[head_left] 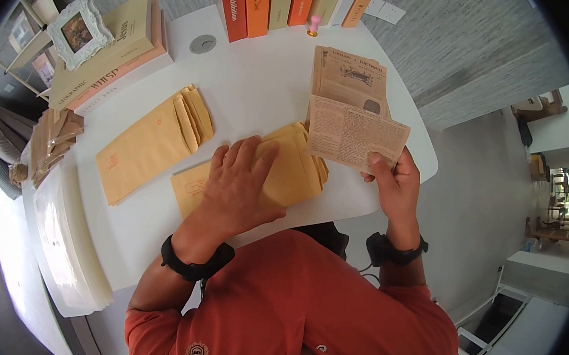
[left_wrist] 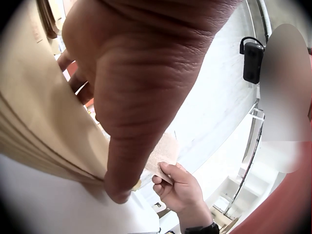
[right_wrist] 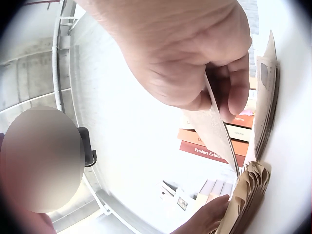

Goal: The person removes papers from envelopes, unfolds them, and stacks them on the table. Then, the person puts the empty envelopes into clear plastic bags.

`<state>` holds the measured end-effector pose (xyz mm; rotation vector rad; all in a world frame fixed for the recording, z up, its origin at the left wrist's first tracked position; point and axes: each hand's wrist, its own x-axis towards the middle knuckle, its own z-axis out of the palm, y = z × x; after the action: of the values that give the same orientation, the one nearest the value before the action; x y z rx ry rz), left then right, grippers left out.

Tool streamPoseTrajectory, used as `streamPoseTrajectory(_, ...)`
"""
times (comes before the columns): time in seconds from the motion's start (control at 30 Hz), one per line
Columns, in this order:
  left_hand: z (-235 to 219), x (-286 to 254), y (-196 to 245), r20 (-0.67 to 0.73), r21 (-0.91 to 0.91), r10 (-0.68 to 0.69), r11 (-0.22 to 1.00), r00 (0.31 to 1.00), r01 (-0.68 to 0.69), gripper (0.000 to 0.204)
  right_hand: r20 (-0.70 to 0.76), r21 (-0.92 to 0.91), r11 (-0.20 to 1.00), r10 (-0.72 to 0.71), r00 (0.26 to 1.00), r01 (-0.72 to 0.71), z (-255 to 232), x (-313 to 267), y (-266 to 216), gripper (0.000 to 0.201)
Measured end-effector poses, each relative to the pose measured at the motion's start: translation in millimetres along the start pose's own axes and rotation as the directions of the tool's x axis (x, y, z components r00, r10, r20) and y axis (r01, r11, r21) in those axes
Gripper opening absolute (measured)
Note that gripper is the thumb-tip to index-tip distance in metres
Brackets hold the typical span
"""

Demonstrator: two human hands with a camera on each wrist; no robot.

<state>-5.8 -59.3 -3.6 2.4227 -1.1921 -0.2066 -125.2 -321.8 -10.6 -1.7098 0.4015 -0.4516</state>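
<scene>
In the head view my left hand lies with spread fingers over a stack of yellow kraft envelopes near the table's front edge. My right hand pinches a brown printed paper by its lower right edge, thumb on top. That paper overlaps a pile of similar vintage-print papers behind it. The right wrist view has the held paper edge-on, raised between thumb and fingers, beside the open ends of the envelopes. A second envelope stack sits farther left.
Upright books line the back of the white table, with a pink-handled stamp before them. Back left, stacked books carry a white picture frame. Clear plastic sleeves and brown packets occupy the left edge.
</scene>
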Motion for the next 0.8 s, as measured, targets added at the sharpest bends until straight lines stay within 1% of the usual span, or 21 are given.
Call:
streamPoseTrajectory(0.07, -0.3, 1.1, 1.6, -0.008, -0.013, -0.013, 1.000, 1.000, 0.013, 0.099, -0.021, -0.015, 1.000, -0.015, 1.000, 0.015, 2.2, -3.3, 5.5, 0.026)
streamPoseTrajectory(0.17, 0.9, 0.7, 1.2, -0.060, 0.008, 0.021, 1.000, 0.998, -0.021, 0.098, 0.038, 0.025, 0.999, 0.029, 0.999, -0.030, 2.3, -6.0, 9.2, 0.025)
streamPoseTrajectory(0.27, -1.6, -0.3, 3.1, -0.118, 0.032, 0.045, 0.999, 0.992, -0.042, 0.097, 0.084, 0.066, 0.994, 0.086, 0.993, -0.092, 0.0, -4.9, 9.9, 0.024)
streamPoseTrajectory(0.37, -4.9, -1.2, 4.5, -0.163, 0.025, 0.043, 0.999, 0.986, -0.039, 0.098, 0.195, 0.071, 0.968, 0.224, 0.955, -0.242, -7.5, -2.5, 8.6, 0.024)
streamPoseTrajectory(0.47, -7.6, -1.7, 4.1, -0.201, 0.007, 0.065, 0.998, 0.977, -0.065, 0.101, 0.224, 0.095, 0.955, 0.255, 0.941, -0.282, -9.5, -1.0, 2.9, 0.024)
streamPoseTrajectory(0.57, -8.9, -2.0, 6.1, -0.209, 0.014, 0.105, 0.994, 0.972, -0.105, 0.104, 0.242, 0.068, 0.953, 0.271, 0.932, -0.294, -11.4, -0.5, -2.2, 0.024)
streamPoseTrajectory(0.67, -10.0, -1.5, 7.9, -0.191, 0.007, 0.150, 0.988, 0.970, -0.151, 0.105, 0.298, 0.062, 0.950, 0.275, 0.914, -0.306, -7.3, 1.3, -10.5, 0.025)
streamPoseTrajectory(0.77, -10.2, -1.2, 11.7, -0.200, 0.006, 0.150, 0.988, 0.968, -0.152, 0.106, 0.214, 0.035, 0.974, 0.212, 0.954, -0.224, 9.5, 0.0, -18.1, 0.025)
streamPoseTrajectory(0.8, -10.5, -1.7, 12.1, -0.199, 0.008, 0.143, 0.989, 0.969, -0.145, 0.106, 0.158, 0.055, 0.987, 0.140, 0.977, -0.151, 12.5, 0.3, -15.5, 0.024)
